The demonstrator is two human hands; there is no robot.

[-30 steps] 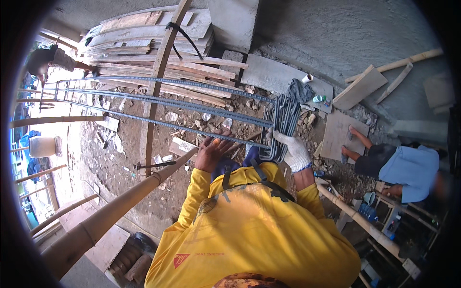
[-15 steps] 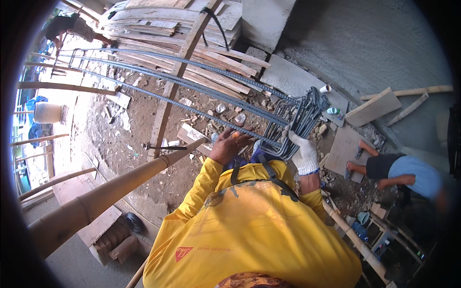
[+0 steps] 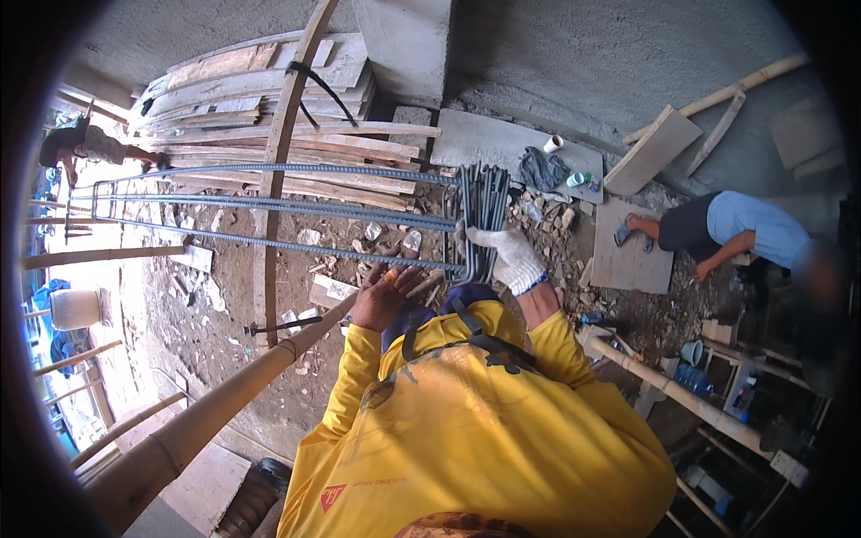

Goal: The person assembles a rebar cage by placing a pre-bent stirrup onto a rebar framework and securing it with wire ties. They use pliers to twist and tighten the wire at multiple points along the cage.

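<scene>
Long ribbed rebars (image 3: 332, 212) stretch from the far left toward me. A bundle of bent steel stirrups (image 3: 485, 202) hangs around their near ends, pressed close together. My right hand (image 3: 513, 257), in a white knit glove, closes on the near side of this bundle; some of its fingers are hidden. My bare left hand (image 3: 384, 300) lies along the nearest bar with fingers spread, close to or touching it. Something orange shows on one of its fingers.
A wooden crosspiece (image 3: 269, 206) passes by the bars, with a hammer (image 3: 285, 326) at its near end. A thick bamboo pole (image 3: 215, 417) slants at left. Stacked boards (image 3: 242, 117) lie behind. A bent-over person (image 3: 744, 224) is at right, another (image 3: 85, 143) far left.
The view has turned, so the bars now run nearly level and the stirrups look straighter and more tightly lined up. My right hand stays on the bundle; my left hand stays by the near bar.
</scene>
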